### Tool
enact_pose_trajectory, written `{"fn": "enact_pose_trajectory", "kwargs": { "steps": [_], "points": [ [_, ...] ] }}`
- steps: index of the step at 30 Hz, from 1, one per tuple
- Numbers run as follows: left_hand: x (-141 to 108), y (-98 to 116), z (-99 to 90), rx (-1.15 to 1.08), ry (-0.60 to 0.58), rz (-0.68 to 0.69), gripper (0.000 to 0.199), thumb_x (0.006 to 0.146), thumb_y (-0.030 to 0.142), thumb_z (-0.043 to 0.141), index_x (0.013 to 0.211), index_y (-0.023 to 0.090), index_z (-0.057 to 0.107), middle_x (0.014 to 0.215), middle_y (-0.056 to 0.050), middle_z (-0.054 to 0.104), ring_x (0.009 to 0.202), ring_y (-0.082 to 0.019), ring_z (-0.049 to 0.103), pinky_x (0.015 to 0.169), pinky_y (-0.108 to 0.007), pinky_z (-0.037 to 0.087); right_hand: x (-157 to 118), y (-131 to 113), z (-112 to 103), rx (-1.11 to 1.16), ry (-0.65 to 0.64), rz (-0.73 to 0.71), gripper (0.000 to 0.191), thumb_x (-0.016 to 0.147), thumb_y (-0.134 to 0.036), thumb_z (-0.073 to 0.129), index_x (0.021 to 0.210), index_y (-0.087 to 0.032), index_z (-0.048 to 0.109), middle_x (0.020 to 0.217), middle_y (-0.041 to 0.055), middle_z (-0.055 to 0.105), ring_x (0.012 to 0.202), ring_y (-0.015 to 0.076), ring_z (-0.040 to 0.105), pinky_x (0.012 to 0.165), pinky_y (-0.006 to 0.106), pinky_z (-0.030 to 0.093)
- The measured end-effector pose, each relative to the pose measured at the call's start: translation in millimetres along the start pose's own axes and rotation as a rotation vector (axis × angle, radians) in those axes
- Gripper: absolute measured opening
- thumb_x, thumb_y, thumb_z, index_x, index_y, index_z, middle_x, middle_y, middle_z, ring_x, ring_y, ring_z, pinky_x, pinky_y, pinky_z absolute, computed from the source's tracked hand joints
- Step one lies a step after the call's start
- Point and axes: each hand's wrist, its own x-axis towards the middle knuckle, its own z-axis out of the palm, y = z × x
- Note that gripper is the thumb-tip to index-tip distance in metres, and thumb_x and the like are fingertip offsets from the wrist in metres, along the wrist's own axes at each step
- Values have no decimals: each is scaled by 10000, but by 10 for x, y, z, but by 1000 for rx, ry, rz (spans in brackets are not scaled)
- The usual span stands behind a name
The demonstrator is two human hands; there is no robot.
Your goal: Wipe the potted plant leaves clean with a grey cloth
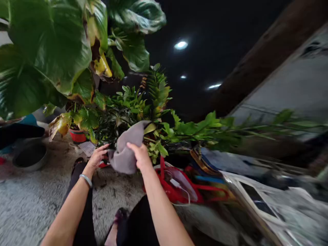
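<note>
A grey cloth (126, 150) hangs in my right hand (140, 155), whose thumb and fingers are closed on it. The cloth is bunched and folded, with its upper corner against the green leaves. To its left, my left hand (98, 155) is apart from the cloth, fingers stretched out and holding nothing. Right in front of both hands stand leafy green potted plants (130, 106). A white card with handwriting (87, 148) lies just beyond my left hand.
Large leaves (51, 44) overhang the upper left, some yellowed. A red pot (77, 135) and a grey basin (30, 157) stand on the concrete floor at left. On the right are a red bag (179, 184) with a white cable and a blurred pile of papers (256, 201).
</note>
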Motion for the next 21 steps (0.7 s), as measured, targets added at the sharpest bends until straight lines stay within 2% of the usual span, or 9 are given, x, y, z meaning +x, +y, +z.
{"fn": "enact_pose_trajectory", "kwargs": {
  "steps": [2,4,7,9,11,13,15,17,21],
  "points": [
    [-12,4,-4,4,17,-40,588,593,283,852,1154,133,762,1076,-128,766,815,-215,684,702,-296,517,-253,249,-3,-100,-221,81,397,507,-318,796,869,-158,754,789,44,777,734,232,695,706,326,543],
    [-26,16,-13,-1,23,-59,586,586,273,853,1145,126,764,1005,-121,774,795,-214,687,709,-294,514,-489,365,-45,-157,-383,118,361,535,-287,792,872,-160,764,793,42,776,722,228,692,695,324,543],
    [-48,46,-31,-27,4,-44,562,603,266,843,1142,125,763,933,-105,771,801,-214,691,730,-301,518,-738,193,-169,-157,-510,86,316,601,-273,783,901,-174,766,819,28,772,719,208,686,691,308,545],
    [-58,58,-37,-40,3,-16,527,609,251,835,1117,124,769,969,-109,768,828,-210,695,728,-288,515,-775,-46,-214,-117,-522,21,312,622,-298,795,903,-169,758,823,31,768,709,204,683,679,305,546],
    [-64,54,-32,-53,8,-5,501,604,240,824,1089,128,774,1002,-112,768,830,-209,697,708,-277,511,-691,-229,-171,-80,-472,-98,315,625,-322,809,889,-163,745,825,34,763,714,201,679,687,303,547],
    [-71,34,-19,-60,10,-18,478,586,233,809,1052,132,778,974,-108,772,801,-214,697,687,-279,510,-523,-267,-45,-65,-399,-215,327,628,-338,804,893,-160,735,847,38,763,747,203,678,723,306,546],
    [-85,11,-11,-46,28,-36,438,557,236,789,982,128,780,863,-90,770,727,-211,684,656,-282,505,-349,-156,104,-114,-353,-248,337,629,-328,775,916,-156,731,867,45,766,779,211,679,755,314,539],
    [-108,6,-25,1,77,-48,410,536,244,762,929,127,774,746,-60,743,632,-186,644,610,-276,491,-253,39,195,-283,-376,-199,327,621,-277,740,924,-155,735,865,50,768,789,221,677,756,317,527],
    [-174,84,-145,131,183,-51,447,558,291,754,978,135,762,699,-29,704,594,-151,600,576,-255,463,-397,302,77,-711,-520,-97,231,612,-192,710,838,-156,741,760,32,744,721,215,648,659,293,476]
  ]
}}
